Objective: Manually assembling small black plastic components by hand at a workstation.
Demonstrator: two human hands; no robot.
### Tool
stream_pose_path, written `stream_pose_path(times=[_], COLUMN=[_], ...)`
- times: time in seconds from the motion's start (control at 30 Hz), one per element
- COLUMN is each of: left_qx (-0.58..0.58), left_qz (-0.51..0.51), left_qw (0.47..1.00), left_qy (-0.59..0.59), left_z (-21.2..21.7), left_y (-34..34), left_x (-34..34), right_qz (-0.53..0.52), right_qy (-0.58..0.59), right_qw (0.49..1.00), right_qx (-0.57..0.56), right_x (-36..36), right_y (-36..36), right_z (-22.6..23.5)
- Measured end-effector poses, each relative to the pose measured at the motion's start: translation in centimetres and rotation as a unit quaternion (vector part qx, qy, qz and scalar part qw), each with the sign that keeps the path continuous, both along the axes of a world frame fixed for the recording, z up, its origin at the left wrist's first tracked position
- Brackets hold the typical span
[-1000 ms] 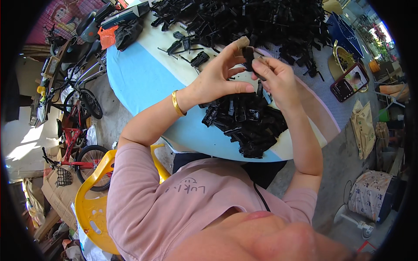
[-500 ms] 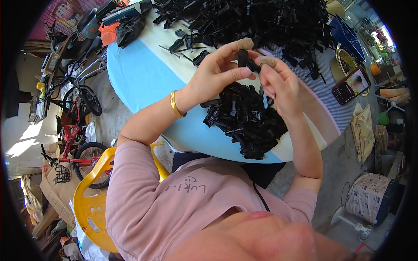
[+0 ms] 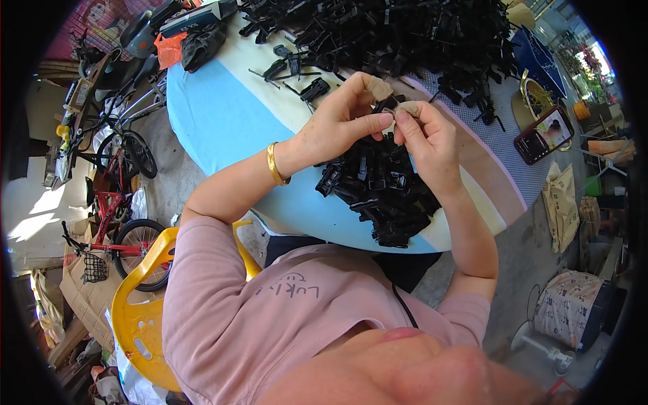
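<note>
Both of my hands meet above the table over a small heap of black plastic parts [image 3: 378, 182]. My left hand [image 3: 347, 121], with a gold bangle at its wrist, is closed on a small black plastic part [image 3: 387, 104]. My right hand [image 3: 426, 131] pinches at the same part from the other side, thumb tip close to the left thumb. Tan coverings wrap some fingertips on both hands. The fingers hide most of the part, so its exact shape does not show.
A larger pile of black parts [image 3: 385, 34] covers the table's far side. A few loose ones [image 3: 290, 64] lie at its left. A phone [image 3: 544, 135] leans against a gold-coloured bowl [image 3: 533, 101] on the right. A yellow chair [image 3: 145, 310] and red bicycle [image 3: 108, 223] stand left.
My hands have drawn closer together, and the thumbs now nearly touch. The black part has turned from upright and dropped lower between the fingers.
</note>
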State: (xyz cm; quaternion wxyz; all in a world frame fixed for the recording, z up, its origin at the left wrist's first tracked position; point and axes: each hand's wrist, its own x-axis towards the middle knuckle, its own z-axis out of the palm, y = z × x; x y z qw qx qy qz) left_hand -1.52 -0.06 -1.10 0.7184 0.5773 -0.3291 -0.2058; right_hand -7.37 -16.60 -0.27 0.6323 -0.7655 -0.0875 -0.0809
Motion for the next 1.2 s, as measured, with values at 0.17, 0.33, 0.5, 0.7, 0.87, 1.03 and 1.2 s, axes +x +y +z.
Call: stream_pose_path(times=[0.17, 0.33, 0.5, 0.7, 0.87, 1.03, 1.2], left_qx=[0.037, 0.037, 0.040, 0.058, 0.026, -0.002, 0.020], left_qz=[0.021, 0.033, 0.024, 0.089, 0.059, 0.091, 0.167], left_qw=[0.998, 0.997, 0.996, 0.973, 0.986, 0.990, 0.954], left_qy=[-0.053, -0.066, -0.074, -0.203, -0.156, -0.106, -0.248], left_z=[-0.2, -0.3, -0.1, -0.6, -0.2, 0.0, -0.3], left_y=[0.2, 0.3, 0.5, 0.3, 0.4, -0.1, 0.0], left_x=[0.2, 0.1, 0.1, -0.2, -0.5, -1.2, -1.1], right_qz=[-0.017, -0.041, -0.023, -0.012, 0.024, 0.013, 0.005], right_qy=[-0.079, -0.129, -0.117, -0.098, -0.138, -0.131, -0.108], right_qw=[0.996, 0.986, 0.989, 0.991, 0.987, 0.987, 0.988], right_qx=[-0.046, -0.100, -0.088, -0.089, -0.085, -0.094, -0.112], right_x=[-0.1, -0.4, -0.4, -0.5, -0.2, -0.4, -0.6], right_y=[0.4, 0.6, 0.5, 0.4, -0.1, 0.1, 0.3], right_z=[-0.3, 0.1, 0.3, 0.7, 0.5, 0.6, 0.6])
